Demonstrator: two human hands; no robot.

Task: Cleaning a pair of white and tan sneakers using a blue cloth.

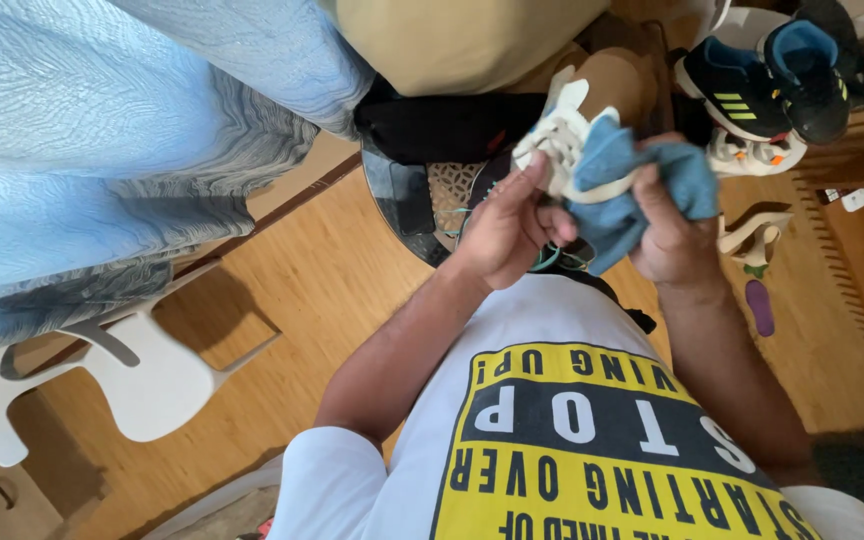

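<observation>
My left hand (507,228) grips a white sandal (557,140) by its strap, holding it up in front of my chest. My right hand (664,232) is closed on a blue cloth (642,180) that is pressed against the sandal's side and hangs partly below it. Both hands are close together, almost touching. The cloth hides part of the sandal.
A pair of black sports shoes (767,85) and a white shoe (757,155) lie on the wooden floor (332,270) at the upper right, with a heeled sandal (752,235) and a purple insole (760,305) nearby. A white plastic chair (142,370) draped with blue fabric (92,150) stands left.
</observation>
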